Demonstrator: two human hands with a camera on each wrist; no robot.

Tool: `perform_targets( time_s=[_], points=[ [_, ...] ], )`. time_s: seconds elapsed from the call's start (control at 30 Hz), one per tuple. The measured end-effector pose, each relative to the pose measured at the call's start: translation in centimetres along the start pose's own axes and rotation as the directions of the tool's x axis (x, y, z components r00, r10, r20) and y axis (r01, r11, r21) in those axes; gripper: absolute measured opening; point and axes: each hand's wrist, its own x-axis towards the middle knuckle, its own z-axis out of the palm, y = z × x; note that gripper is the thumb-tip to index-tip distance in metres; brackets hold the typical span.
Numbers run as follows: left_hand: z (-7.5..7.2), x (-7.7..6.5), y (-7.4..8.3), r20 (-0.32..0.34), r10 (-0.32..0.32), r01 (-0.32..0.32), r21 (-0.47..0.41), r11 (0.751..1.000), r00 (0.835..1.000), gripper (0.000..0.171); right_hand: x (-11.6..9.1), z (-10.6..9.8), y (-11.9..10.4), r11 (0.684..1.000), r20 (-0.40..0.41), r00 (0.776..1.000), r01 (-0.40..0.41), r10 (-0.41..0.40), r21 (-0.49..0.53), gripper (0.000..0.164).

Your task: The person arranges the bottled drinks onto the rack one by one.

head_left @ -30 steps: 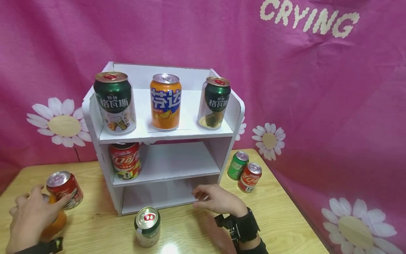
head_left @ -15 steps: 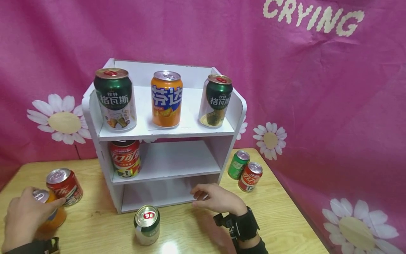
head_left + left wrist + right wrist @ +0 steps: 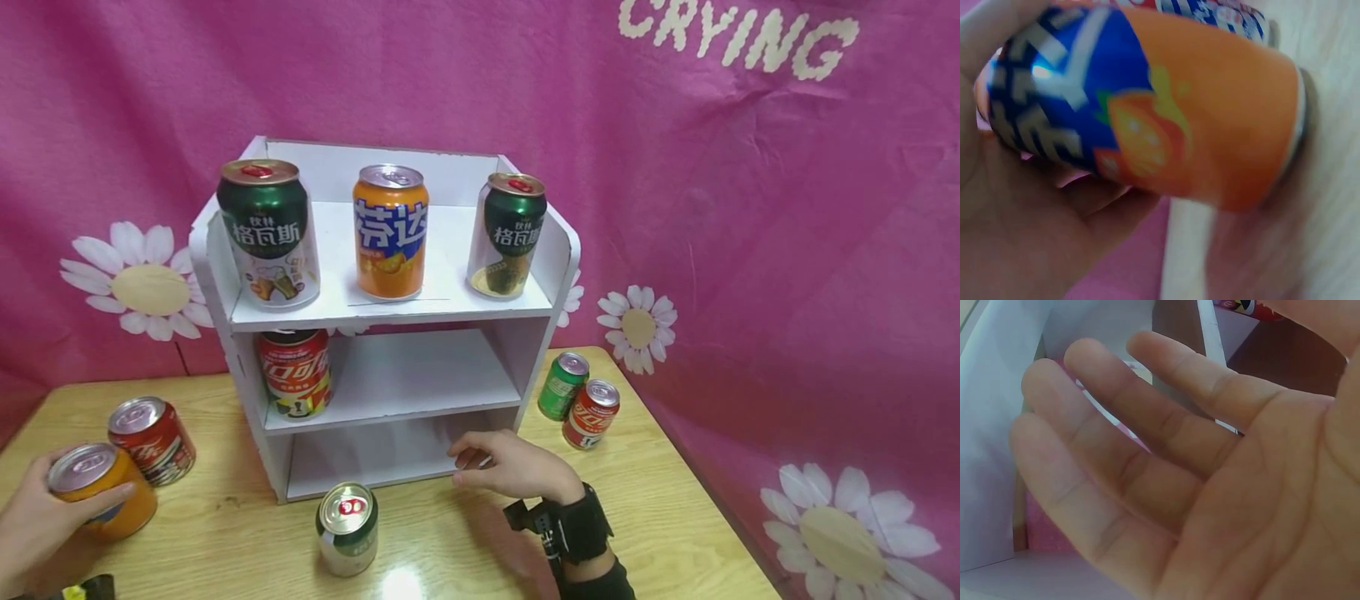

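My left hand (image 3: 36, 523) grips an orange soda can (image 3: 129, 507) at the left of the table, thumb across its near side. In the left wrist view the can's blue label and orange-slice picture (image 3: 1141, 137) show, with its base by the tabletop; whether it touches cannot be told. Just behind stands a red cola can (image 3: 156, 446). My right hand (image 3: 517, 468) hovers loosely by the lower right of the white shelf (image 3: 397, 315), holding nothing. In the right wrist view its fingers (image 3: 1129, 469) are relaxed and slightly bent.
Two green-topped cans (image 3: 270, 233) and an orange can (image 3: 390, 242) stand on the top tier. A red can (image 3: 296, 375) occupies the middle tier's left. A green-topped can (image 3: 347, 537) stands in front; green (image 3: 562, 387) and red (image 3: 591, 417) cans stand right of the shelf.
My left hand has shifted left and down around the orange can, whose top now tips toward the left and shows more fully. The right hand has barely moved.
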Motion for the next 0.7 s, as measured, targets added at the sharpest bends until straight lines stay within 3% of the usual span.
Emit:
perform_targets(
  time_s=[0.17,0.4,0.5,0.7],
  points=[
    [0.0,0.1,-0.6,0.065,0.057,-0.05,-0.107,0.993,0.996,0.039,0.0,0.0,0.1,1.0,-0.005,1.0,0.009,-0.009,0.018,0.032],
    [0.2,-0.2,-1.5,-0.012,0.005,-0.006,-0.072,0.997,1.0,0.054,0.0,0.2,0.2,0.999,-0.005,1.0,0.021,-0.021,0.029,0.029],
    [0.3,0.1,-1.7,0.002,0.005,-0.005,-0.09,0.996,1.0,0.054,0.0,0.1,0.1,0.999,-0.004,1.0,0.024,-0.024,0.034,0.029],
    [0.4,0.0,-1.7,0.015,-0.106,0.106,-0.025,0.994,0.994,0.073,0.1,0.1,0.0,0.999,-0.002,1.0,0.015,-0.015,0.04,0.029]
  ],
)
